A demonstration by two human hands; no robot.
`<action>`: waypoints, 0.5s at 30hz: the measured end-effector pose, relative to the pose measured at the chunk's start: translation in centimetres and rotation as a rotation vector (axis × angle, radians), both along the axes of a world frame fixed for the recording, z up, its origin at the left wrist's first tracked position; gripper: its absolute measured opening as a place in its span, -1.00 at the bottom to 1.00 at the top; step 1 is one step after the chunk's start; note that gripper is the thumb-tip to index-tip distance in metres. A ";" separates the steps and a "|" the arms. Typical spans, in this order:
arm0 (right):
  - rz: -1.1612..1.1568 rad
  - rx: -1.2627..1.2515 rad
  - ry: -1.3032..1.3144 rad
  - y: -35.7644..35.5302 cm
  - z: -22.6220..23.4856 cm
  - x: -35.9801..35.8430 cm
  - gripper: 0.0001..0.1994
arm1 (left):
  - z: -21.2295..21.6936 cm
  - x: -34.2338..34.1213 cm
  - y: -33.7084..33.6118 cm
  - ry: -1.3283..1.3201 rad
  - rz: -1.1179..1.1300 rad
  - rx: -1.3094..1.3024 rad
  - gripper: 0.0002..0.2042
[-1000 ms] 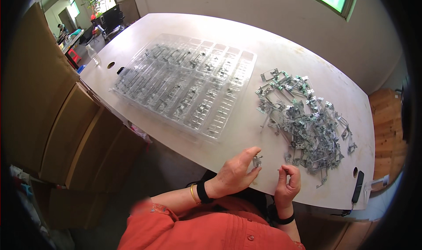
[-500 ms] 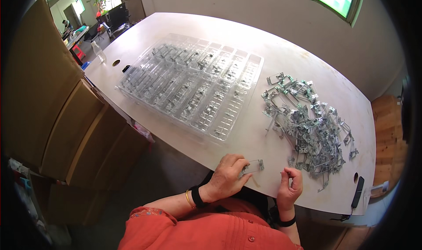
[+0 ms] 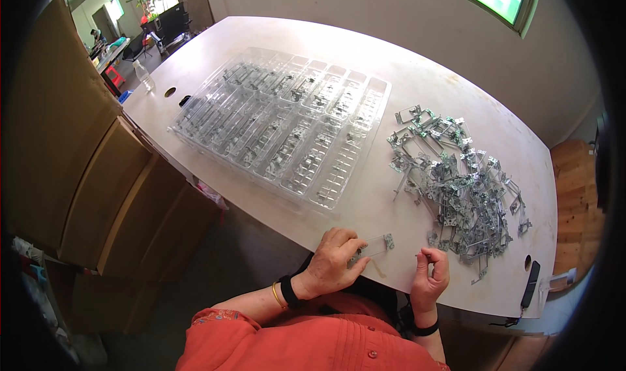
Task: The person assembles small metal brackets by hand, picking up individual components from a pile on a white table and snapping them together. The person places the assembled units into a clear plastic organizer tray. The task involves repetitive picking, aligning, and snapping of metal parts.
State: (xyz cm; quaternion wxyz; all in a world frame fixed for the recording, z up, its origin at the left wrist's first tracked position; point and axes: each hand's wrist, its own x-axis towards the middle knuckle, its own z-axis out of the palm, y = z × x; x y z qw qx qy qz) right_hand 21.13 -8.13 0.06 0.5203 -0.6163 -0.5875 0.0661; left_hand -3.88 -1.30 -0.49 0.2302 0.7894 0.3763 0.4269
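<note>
White table, clear compartment tray as landmark: near-edge of it left hand pinches small metal bracket, likely light, stiff, best gripped by its ends; right hand curled, contents unclear, beside loose bracket pile.

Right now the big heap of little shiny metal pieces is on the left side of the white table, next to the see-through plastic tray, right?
Not quite. The head view shows the heap of little shiny metal pieces on the right side of the white table, not the left. It does lie next to the see-through plastic tray, which sits to its left.
</note>
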 end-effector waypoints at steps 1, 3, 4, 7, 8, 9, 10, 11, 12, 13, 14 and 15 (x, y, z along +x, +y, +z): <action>0.001 0.002 -0.001 0.0 0.0 0.0 -0.87 | 0.1 -0.1 0.0 -0.004 -0.004 -0.002 -0.69; 0.002 0.006 -0.006 0.0 0.0 0.0 -0.87 | 0.3 -0.2 -0.1 -0.013 -0.013 -0.006 -0.69; 0.003 0.008 -0.008 0.0 0.0 0.0 -0.87 | 0.3 -0.2 -0.1 -0.016 -0.015 -0.005 -0.69; 0.007 0.005 -0.012 0.0 0.1 -0.1 -0.87 | 0.3 -0.2 0.0 -0.025 -0.009 -0.009 -0.69; 0.007 0.001 -0.013 -0.1 0.2 -0.1 -0.87 | 0.5 -0.2 0.0 -0.026 0.001 -0.014 -0.69; 0.007 -0.003 -0.014 -0.1 0.3 -0.1 -0.87 | 0.6 -0.1 0.0 -0.027 0.010 -0.019 -0.69; 0.005 -0.009 -0.014 -0.2 0.3 -0.1 -0.87 | 0.4 -0.1 0.0 -0.020 0.006 0.000 -0.70; 0.011 -0.008 -0.010 -0.2 0.2 0.0 -0.87 | 0.1 -0.1 0.1 -0.012 0.001 0.018 -0.71; 0.016 -0.008 -0.006 -0.1 0.1 0.1 -0.87 | -0.1 -0.1 0.1 -0.005 -0.004 0.036 -0.72; 0.020 -0.007 -0.001 -0.1 0.0 0.1 -0.86 | -0.2 -0.1 0.1 0.003 -0.003 0.041 -0.73; 0.022 -0.007 0.002 -0.2 0.0 0.1 -0.86 | -0.1 0.0 0.1 0.010 -0.003 0.047 -0.73; 0.023 -0.008 0.006 -0.2 0.1 0.0 -0.86 | -0.1 0.0 0.1 0.018 -0.002 0.052 -0.74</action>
